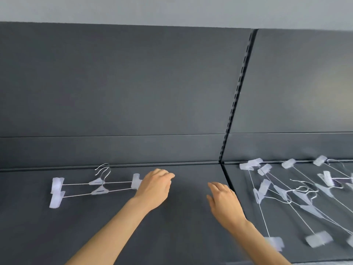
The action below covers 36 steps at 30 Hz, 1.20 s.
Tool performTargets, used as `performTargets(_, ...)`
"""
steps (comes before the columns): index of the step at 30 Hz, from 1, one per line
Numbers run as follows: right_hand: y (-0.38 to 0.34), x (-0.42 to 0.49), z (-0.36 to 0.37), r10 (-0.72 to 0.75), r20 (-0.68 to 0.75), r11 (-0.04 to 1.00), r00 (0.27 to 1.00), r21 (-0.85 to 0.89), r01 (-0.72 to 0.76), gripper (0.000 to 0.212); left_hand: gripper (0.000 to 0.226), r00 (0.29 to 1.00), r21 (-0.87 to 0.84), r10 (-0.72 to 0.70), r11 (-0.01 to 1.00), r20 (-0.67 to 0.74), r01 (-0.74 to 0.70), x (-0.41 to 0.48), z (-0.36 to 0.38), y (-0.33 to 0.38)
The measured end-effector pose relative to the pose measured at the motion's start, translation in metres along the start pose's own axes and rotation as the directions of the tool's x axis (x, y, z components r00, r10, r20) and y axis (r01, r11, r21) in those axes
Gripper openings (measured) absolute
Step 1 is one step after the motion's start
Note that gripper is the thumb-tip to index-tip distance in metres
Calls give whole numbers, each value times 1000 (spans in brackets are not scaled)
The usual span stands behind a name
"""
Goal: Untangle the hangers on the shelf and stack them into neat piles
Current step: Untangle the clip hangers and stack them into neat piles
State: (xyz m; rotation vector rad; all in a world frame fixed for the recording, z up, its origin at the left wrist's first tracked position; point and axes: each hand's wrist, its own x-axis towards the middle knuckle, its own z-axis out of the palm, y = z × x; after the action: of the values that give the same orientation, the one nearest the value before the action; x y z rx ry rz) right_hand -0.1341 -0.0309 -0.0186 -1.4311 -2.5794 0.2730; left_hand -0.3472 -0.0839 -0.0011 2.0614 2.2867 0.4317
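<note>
Two clear-clip wire hangers (97,186) lie stacked in parallel on the dark shelf (181,226) at the left, hooks pointing to the back wall. My left hand (154,188) hovers just right of their right-hand clips, fingers loosely curled, holding nothing. My right hand (223,201) is over the shelf's middle, fingers apart and empty, pointing toward the seam between shelf sections. A tangled heap of several similar hangers (298,194) sprawls on the right shelf section, blurred, its wires crossing one another.
A dark back panel (133,92) rises behind the shelf, with a slotted upright (236,96) between the two sections. A seam (227,178) splits the shelf surface below it. A pale wall shows above.
</note>
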Motion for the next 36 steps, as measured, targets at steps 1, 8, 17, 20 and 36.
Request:
performTargets(1, 9, -3, -3, 13, 0, 1000, 1000, -2, -13, 41, 34, 1000, -9, 19, 1000, 16, -19, 3, 3, 10)
performTargets(8, 91, -35, -27, 54, -7, 998, 999, -20, -54, 36, 36, 993, -61, 59, 997, 98, -53, 12, 37, 93)
performTargets(17, 197, -69, -53, 82, -26, 996, 996, -20, -82, 34, 35, 994, -130, 50, 991, 99, -37, 20, 70, 198)
performTargets(20, 218, -74, -59, 112, -32, 994, 993, -3, -112, 33, 33, 993, -106, 54, 993, 100, -43, 29, 76, 222)
performTargets(36, 269, -71, -73, 283, -36, 956, 959, 96, -278, 20, 26, 969, -12, 223, 975, 108, -223, 84, 118, 285)
